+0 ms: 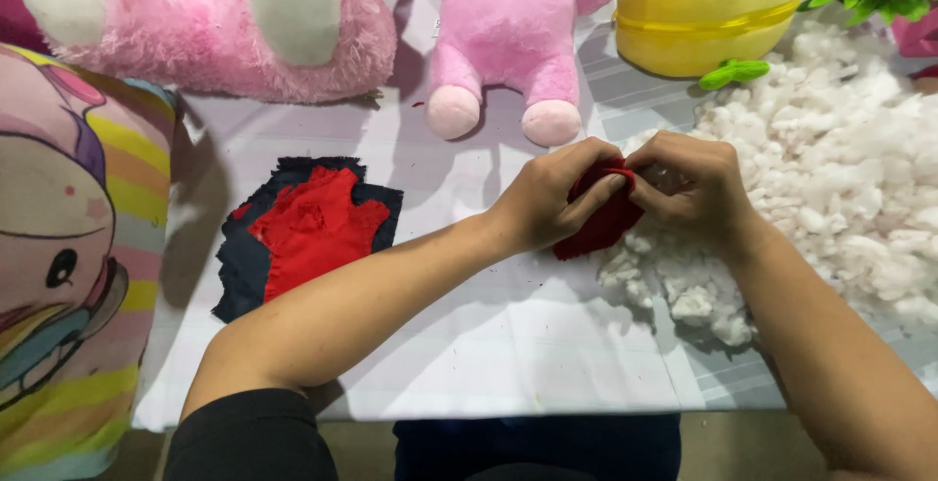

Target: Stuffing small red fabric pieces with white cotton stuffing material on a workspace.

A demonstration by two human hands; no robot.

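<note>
Between the two hands sat a small dark red fabric piece (598,227), and both were pinched tight on it: left hand (552,198) gripping its near edge, right hand (692,188) closed over the top, fingers curled in. Under and beyond the right hand spread a big heap of white stuffing (840,178), touching the red piece. Off to the left of the left forearm lay flat red cutouts on navy cloth (303,232), well apart. Beyond the hands stood a pink plush toy (508,32), a fluffy pink one (215,22) and a yellow plush (708,12). Far left, a striped cartoon cushion (68,247) crowded the white table (489,344).
</note>
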